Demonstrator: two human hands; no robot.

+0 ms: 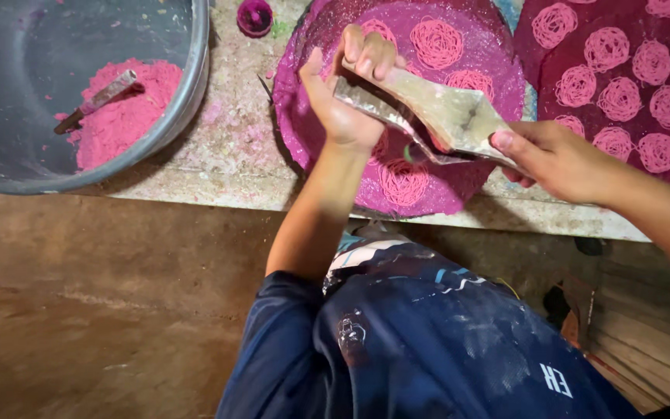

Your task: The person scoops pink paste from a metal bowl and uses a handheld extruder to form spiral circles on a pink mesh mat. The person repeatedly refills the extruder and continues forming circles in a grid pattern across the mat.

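Hands: left hand and right hand both clamped on the metal noodle press over the pink round tray; uneven squeeze likely smears coils.

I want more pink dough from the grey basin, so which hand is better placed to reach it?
Probably the left hand. It grips the press at the end nearer the grey basin, where the pink dough lies. The right hand holds the far handle, farther away.
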